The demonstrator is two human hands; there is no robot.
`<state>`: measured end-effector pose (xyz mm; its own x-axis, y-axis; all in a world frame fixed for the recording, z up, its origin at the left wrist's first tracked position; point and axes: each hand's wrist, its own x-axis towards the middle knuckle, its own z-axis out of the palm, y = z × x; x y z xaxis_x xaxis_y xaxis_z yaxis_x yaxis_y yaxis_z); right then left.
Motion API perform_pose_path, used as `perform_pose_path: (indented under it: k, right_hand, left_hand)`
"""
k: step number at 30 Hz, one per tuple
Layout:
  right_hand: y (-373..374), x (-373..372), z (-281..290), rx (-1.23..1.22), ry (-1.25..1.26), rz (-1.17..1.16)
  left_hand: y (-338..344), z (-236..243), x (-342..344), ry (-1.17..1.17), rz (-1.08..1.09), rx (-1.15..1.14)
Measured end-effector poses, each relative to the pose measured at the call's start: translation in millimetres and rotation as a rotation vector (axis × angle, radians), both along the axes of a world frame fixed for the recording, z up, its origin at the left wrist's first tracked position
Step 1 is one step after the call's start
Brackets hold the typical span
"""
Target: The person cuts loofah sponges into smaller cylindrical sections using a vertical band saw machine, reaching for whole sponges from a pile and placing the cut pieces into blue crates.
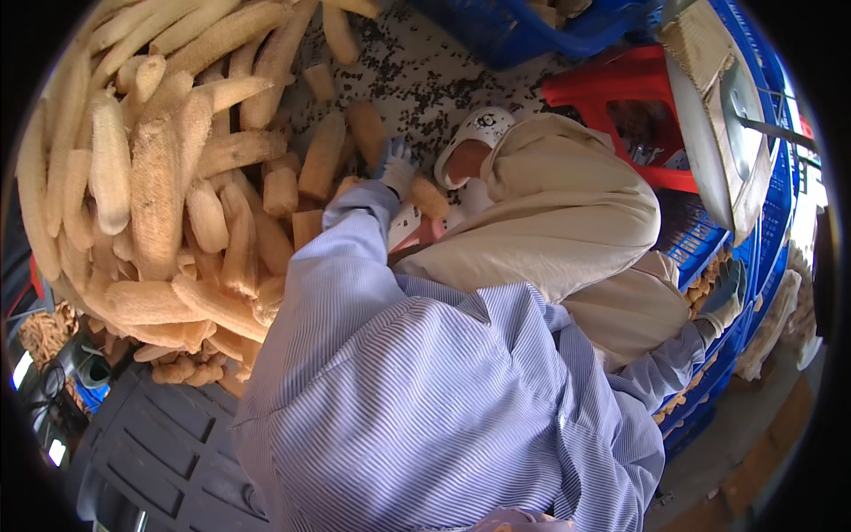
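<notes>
My left hand (396, 171), in a pale glove with blue-grey fingers, reaches down to the floor beside the big pile of dried loofahs (155, 195). Its fingers look stretched out, right against a short brownish loofah piece (366, 133). Another loofah piece (429, 197) lies between that hand and my shoes. Over on the right, my right hand (724, 300), in a similar glove, lies against the side of a blue plastic crate (762, 266) with its fingers extended. I see nothing held in it. Small tan pieces (700, 291) show in the crate beside it.
Dark seeds (399, 71) are scattered over the floor ahead. A blue basket (505, 40) stands at the far side, near a red plastic stool (612, 80). A pale board with a metal rod (731, 115) is at the right. Grey slatted plastic (168, 452) lies behind the pile.
</notes>
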<state>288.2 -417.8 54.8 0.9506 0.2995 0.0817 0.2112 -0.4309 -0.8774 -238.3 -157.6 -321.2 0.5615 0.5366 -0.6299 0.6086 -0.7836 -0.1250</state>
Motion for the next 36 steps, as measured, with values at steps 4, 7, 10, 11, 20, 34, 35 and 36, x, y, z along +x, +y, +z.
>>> perform_pose_path:
  k: [4,7,10,11,20,34,35,36]
  right_hand:
    - [-1.2,-0.9,-1.4,0.039,0.017,0.025]
    - [7.1,-11.1,7.4,0.031,0.019,0.038]
    - [0.7,-16.4,2.3,0.085,-0.041,0.106]
    - [3.0,-16.2,-0.2,0.13,-0.071,0.187]
    - [84.2,-144.9,32.3,0.215,0.107,0.831]
    - [-0.6,-46.0,38.3,0.917,0.385,0.498]
    - [-4.9,-43.7,39.6,0.892,0.406,0.486]
    - [-9.0,-40.9,39.7,0.867,0.426,0.475]
  left_hand:
    - [54.1,81.2,-25.8,-0.092,0.127,0.08]
    - [84.6,139.9,-54.5,-0.213,0.309,0.273]
    - [97.7,189.4,-60.5,-0.619,0.416,0.496]
    - [97.3,207.5,-53.4,-0.763,0.435,0.523]
    - [28.7,355.4,155.7,-1.47,-0.021,0.529]
    - [57.1,446.9,227.1,-1.937,0.45,-0.99]
    - [64.1,445.1,230.3,-1.886,0.47,-1.147]
    - [68.4,443.6,232.6,-1.797,0.362,-1.04]
